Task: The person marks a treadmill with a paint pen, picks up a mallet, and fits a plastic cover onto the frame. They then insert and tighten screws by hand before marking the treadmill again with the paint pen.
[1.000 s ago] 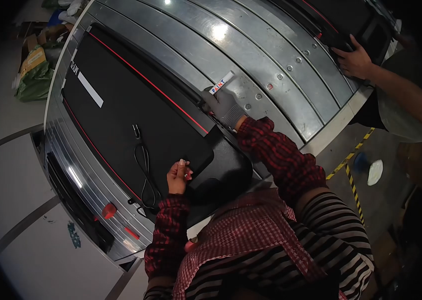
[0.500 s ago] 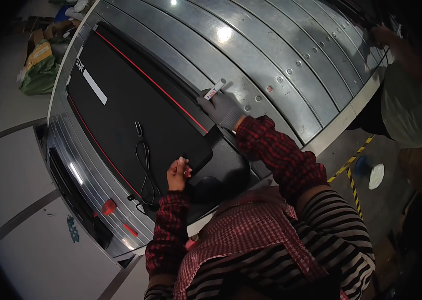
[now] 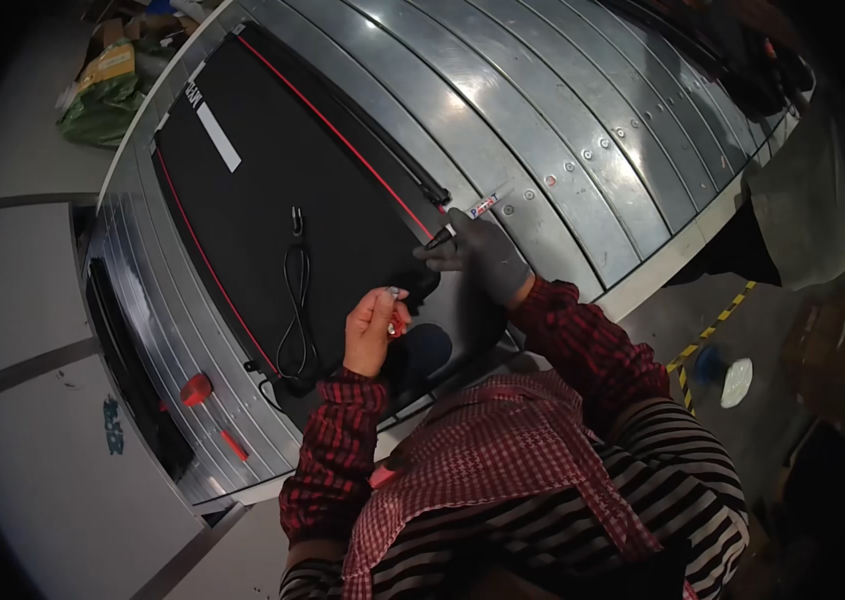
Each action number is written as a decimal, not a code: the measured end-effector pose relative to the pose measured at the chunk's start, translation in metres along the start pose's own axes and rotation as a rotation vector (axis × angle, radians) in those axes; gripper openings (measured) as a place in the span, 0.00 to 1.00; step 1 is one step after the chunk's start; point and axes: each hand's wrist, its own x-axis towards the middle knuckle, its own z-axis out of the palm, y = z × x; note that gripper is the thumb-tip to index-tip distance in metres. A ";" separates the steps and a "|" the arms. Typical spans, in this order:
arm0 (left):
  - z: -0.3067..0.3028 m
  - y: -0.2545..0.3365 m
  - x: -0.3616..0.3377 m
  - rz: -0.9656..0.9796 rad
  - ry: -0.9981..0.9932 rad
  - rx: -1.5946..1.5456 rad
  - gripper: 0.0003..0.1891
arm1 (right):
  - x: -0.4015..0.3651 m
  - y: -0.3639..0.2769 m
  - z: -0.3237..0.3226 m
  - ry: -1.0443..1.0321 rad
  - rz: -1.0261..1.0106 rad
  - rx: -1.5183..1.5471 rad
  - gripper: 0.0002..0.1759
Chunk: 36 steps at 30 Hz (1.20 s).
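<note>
A long black panel with red edge lines lies on the ribbed metal table, a white strip near its far end. My left hand, bare, is closed on a small red item above the panel's near end. My gloved right hand holds a paint marker, its dark tip pointing down-left over the panel's right edge. A black cable lies looped on the panel, left of my left hand.
A red tape roll and a red strip lie on the metal table at the left. Dark bars stand at the upper right. On the floor are a green bag and yellow-black tape.
My right hand has moved down and right, and the marker now tilts with its dark tip showing. My left hand has risen slightly. The whole view has shifted a little.
</note>
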 end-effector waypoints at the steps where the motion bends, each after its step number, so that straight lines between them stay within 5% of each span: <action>1: 0.002 0.003 -0.007 0.050 -0.081 0.008 0.17 | -0.007 0.009 0.008 -0.011 0.002 -0.018 0.17; 3: 0.005 0.015 -0.023 0.144 -0.191 0.024 0.19 | -0.022 0.020 0.024 -0.216 -0.641 -0.814 0.19; 8: -0.029 0.012 -0.064 0.271 -0.241 0.109 0.20 | -0.063 0.047 0.063 -0.091 -0.775 -1.259 0.13; 10: -0.050 0.005 -0.083 0.313 -0.259 0.157 0.21 | -0.067 0.079 0.075 -0.132 -0.704 -0.847 0.13; 13: -0.086 -0.010 -0.114 0.399 -0.249 0.189 0.19 | -0.091 0.118 0.106 -0.102 -0.591 -0.797 0.13; 14: -0.101 -0.016 -0.124 0.379 -0.261 0.220 0.18 | -0.102 0.127 0.126 -0.031 -0.374 -0.641 0.13; 17: -0.134 -0.046 -0.153 0.388 -0.204 0.198 0.13 | -0.117 0.171 0.151 -0.110 -0.298 -0.933 0.15; 19: -0.150 -0.057 -0.169 0.407 -0.242 0.136 0.13 | -0.127 0.199 0.167 0.036 -0.205 -0.833 0.15; 24: -0.178 -0.075 -0.196 0.502 -0.137 0.139 0.13 | -0.127 0.227 0.203 -0.027 -0.097 -0.874 0.17; 29: -0.242 -0.087 -0.187 0.328 -0.089 0.156 0.15 | -0.107 0.236 0.232 -0.147 0.015 -0.981 0.19; 34: -0.472 -0.115 -0.180 0.026 1.083 0.746 0.32 | -0.113 0.238 0.227 -0.275 0.335 -0.884 0.13; 35: -0.512 -0.138 -0.184 -0.223 1.239 0.951 0.37 | -0.114 0.239 0.220 -0.318 0.391 -0.896 0.12; 36: -0.550 -0.164 -0.191 -0.395 1.182 0.957 0.37 | -0.115 0.243 0.214 -0.312 0.389 -0.890 0.12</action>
